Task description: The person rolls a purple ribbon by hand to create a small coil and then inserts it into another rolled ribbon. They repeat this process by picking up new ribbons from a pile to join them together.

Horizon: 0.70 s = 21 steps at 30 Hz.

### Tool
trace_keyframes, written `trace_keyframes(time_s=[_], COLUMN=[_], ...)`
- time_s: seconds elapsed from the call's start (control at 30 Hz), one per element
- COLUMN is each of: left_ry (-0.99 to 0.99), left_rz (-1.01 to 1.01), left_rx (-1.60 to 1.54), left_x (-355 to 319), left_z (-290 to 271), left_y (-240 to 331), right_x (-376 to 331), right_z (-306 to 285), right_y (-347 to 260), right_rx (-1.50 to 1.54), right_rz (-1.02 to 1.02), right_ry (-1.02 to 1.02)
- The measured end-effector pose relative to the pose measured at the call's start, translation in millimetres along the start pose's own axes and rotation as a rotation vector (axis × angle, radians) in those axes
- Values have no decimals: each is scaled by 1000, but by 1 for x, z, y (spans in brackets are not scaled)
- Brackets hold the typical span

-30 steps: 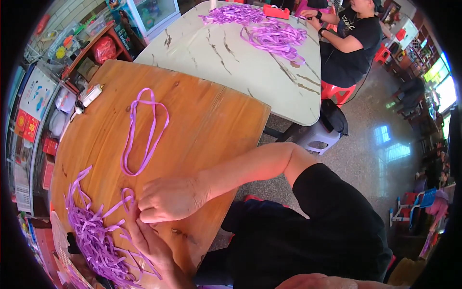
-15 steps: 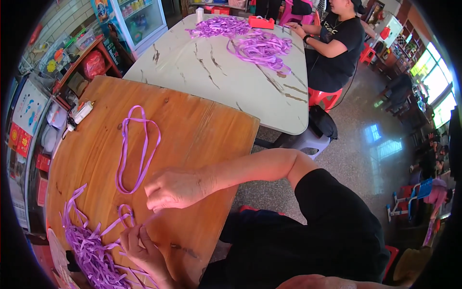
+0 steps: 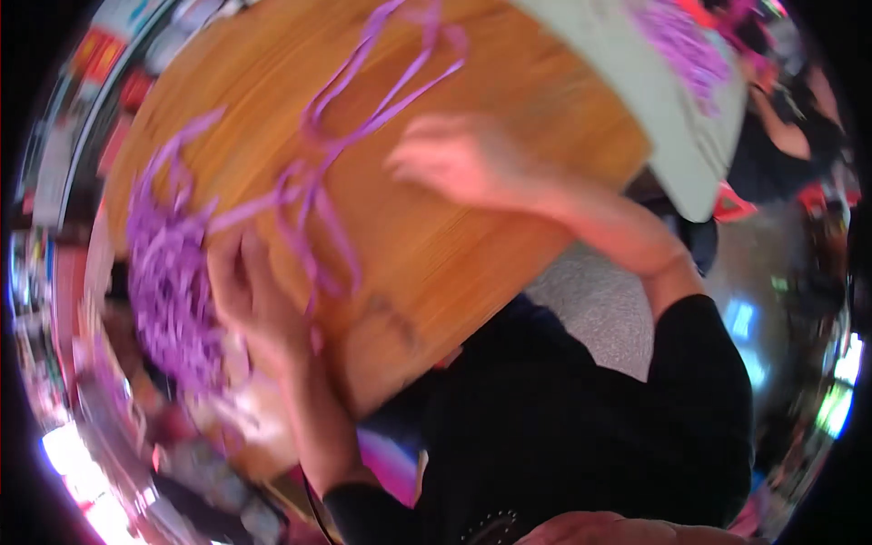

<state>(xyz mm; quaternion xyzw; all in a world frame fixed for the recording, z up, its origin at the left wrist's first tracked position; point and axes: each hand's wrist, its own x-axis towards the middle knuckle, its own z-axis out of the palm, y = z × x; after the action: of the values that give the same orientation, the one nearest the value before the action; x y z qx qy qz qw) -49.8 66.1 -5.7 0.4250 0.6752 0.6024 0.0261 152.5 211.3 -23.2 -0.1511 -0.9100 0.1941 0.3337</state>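
Observation:
Purple ribbons lie in a tangled pile [image 3: 173, 291] at the left edge of the wooden table [image 3: 509, 73]. Beside the pile's right side is my left hand [image 3: 250, 295], fingers slightly apart, with nothing visible between them. Over the middle of the table hovers my right hand [image 3: 454, 162], fingers smeared by motion, so whether they hold anything is hidden. Between my hands lies a loosely looped ribbon [image 3: 341, 241], with one strand running toward the pile. Farther back, another long ribbon loop [image 3: 400, 100] stretches across the wood.
A white table [image 3: 677, 154] adjoins the wooden one at the far right, bearing more purple ribbons [image 3: 686, 54]. A person in black [image 3: 790, 136] sits beside it. Shelves and goods, blurred, line the left side.
The whole view has swung and blurred. My left hand has moved beside the ribbon pile. My hands have drawn apart, and a looped ribbon now lies on the wood between them.

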Motion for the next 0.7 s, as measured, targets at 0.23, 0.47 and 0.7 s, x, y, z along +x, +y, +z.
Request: trace_keyframes(time_s=[0.23, 0.47, 0.7], left_ry=[87, 116, 5], left_rz=[-51, -53, 13], left_rx=[-133, -200, -130], left_x=[6, 4, -4], left_z=[-24, -28, -20], left_y=[-24, -23, -18], right_x=[19, 33, 73], right_z=[14, 33, 68], right_y=[-10, -22, -6], right_rx=[165, 119, -144], right_rz=[37, -118, -269], right_ry=[-6, -126, -134])
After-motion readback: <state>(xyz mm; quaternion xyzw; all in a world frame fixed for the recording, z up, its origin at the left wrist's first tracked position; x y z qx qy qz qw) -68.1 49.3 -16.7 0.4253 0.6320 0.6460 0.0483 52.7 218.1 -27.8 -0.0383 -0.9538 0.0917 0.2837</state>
